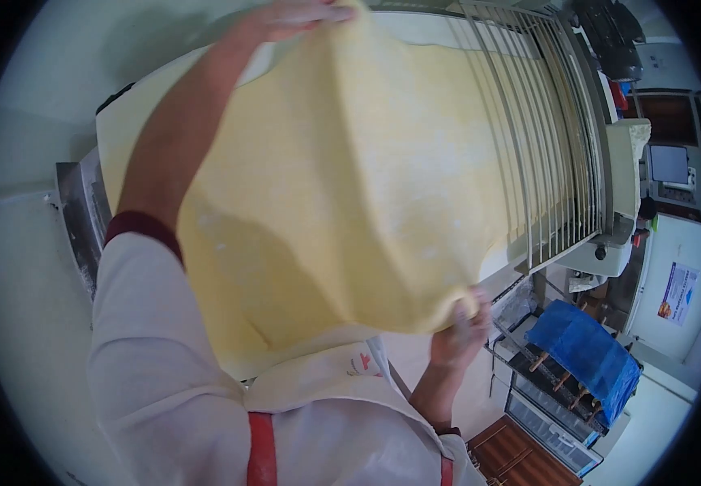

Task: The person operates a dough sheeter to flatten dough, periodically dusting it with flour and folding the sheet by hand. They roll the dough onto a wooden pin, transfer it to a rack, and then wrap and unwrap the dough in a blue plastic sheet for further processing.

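Your broad sheet of dough fills the middle of the frame, lifted into a ridge from top to lower right. A metal grille crosses its right part. Your left hand pinches the edge at the top; your right hand grips the lower-right edge. Uneven pulling could tear it, and the grille might snag it.
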`<state>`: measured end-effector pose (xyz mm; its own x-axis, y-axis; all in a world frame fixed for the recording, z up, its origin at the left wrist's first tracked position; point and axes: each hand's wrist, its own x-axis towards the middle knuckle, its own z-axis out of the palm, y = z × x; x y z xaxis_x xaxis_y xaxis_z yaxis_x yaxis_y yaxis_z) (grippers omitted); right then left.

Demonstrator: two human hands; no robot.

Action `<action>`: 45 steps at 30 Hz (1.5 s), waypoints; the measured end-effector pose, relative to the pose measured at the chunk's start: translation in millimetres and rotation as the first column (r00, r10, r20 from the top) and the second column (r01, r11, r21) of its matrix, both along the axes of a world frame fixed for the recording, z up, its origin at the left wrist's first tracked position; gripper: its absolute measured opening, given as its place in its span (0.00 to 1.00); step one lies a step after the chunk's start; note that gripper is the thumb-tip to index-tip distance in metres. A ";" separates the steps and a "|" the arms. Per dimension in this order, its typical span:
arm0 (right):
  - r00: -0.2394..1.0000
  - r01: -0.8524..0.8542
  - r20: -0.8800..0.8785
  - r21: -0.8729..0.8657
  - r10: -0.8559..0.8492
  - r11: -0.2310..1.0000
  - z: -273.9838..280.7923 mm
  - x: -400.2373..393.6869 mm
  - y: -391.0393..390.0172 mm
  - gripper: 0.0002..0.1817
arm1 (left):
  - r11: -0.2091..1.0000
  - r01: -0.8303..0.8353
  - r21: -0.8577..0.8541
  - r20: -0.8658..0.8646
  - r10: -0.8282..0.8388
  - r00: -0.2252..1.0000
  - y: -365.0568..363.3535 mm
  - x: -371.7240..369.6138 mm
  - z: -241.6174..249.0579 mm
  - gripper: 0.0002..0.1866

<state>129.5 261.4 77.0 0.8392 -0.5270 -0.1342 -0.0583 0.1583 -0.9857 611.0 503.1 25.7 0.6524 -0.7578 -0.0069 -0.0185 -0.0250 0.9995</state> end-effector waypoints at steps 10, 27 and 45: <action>0.952 0.158 -0.280 0.091 -0.127 0.983 -72.9 -3.9 35.9 0.28 | 0.858 0.286 0.427 -0.203 -0.217 0.955 -4.7 -28.4 -36.6 0.22; 0.900 -0.088 -0.422 0.072 0.111 0.993 -59.8 -21.9 92.2 0.21 | 0.949 -0.106 0.298 -0.270 0.190 0.944 104.8 -112.5 -41.0 0.16; 0.899 -0.100 -0.437 -0.185 0.010 0.978 -7.5 10.9 51.1 0.12 | 0.754 -0.649 -0.106 -0.505 0.521 0.688 -28.0 -139.7 -23.4 0.17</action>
